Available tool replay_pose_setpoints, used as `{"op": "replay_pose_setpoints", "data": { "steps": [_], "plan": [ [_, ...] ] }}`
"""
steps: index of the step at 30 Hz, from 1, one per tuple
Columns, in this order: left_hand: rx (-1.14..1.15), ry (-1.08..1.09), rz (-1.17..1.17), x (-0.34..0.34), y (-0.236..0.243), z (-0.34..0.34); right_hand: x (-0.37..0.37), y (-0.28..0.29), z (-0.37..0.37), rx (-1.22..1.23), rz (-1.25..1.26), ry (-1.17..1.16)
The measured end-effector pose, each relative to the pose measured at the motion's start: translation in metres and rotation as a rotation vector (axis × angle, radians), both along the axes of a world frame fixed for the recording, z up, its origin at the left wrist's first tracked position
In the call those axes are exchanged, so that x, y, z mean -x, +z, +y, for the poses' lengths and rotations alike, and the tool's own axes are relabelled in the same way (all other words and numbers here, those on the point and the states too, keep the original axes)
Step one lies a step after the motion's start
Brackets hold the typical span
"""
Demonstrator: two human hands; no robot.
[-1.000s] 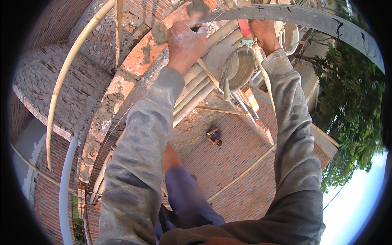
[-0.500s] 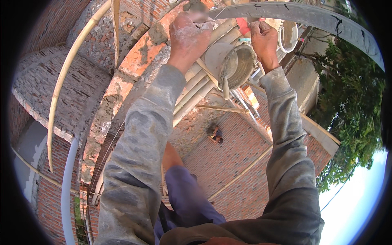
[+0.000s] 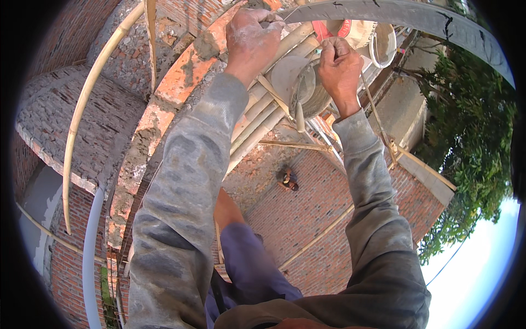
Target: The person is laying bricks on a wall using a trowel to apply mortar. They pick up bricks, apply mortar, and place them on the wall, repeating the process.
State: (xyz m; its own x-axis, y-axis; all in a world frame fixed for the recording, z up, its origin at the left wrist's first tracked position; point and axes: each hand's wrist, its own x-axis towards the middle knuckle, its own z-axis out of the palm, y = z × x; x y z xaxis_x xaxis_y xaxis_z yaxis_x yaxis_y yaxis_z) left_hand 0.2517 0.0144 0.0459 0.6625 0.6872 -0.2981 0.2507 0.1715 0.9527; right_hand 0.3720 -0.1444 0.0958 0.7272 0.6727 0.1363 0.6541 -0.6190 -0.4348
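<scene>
My left hand (image 3: 253, 45), dusty with grey powder, is closed above the edge of the brick wall (image 3: 189, 68). A thin string (image 3: 289, 17) shows at its fingertips. To the right, my right hand (image 3: 341, 71) has thumb and fingers pinched together; whatever they hold is too small to make out. Partly behind the right hand is a round bucket (image 3: 311, 104) with grey mortar on its inside. A trowel (image 3: 299, 116) rests in it, handle over the rim. Beyond both hands runs a long grey bar (image 3: 394, 15) with dark marks.
Bamboo poles (image 3: 257, 134) form the scaffold under the bucket. A white bucket (image 3: 384, 46) and a paper sack (image 3: 359, 34) stand at the far right. A bamboo pole (image 3: 82, 109) rises on the left. Far below, a person (image 3: 287, 179) is near a brick wall (image 3: 307, 219).
My right hand has come down and slightly left, now overlapping the mortar bucket's rim and uncovering more of the sack. My left hand has shifted slightly upward and stays closed.
</scene>
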Motion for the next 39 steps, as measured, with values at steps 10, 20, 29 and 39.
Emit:
{"op": "replay_pose_setpoints", "data": {
  "steps": [10, 20, 29, 39],
  "plan": [
    [-0.668, 0.096, -0.124, 0.036, 0.005, -0.026, 0.05, 0.01, 0.024, 0.267, -0.097, 0.394],
    [0.801, 0.198, -0.352, 0.073, 0.031, -0.078, 0.06, 0.018, 0.088, 0.248, -0.048, 0.671],
    [0.96, 0.176, -0.665, 0.051, 0.023, -0.081, 0.067, 0.02, 0.129, 0.143, -0.105, 0.583],
    [1.21, 0.587, -0.539, -0.004, 0.022, -0.019, 0.061, 0.033, 0.176, 0.059, -0.211, 0.575]
  ]
}}
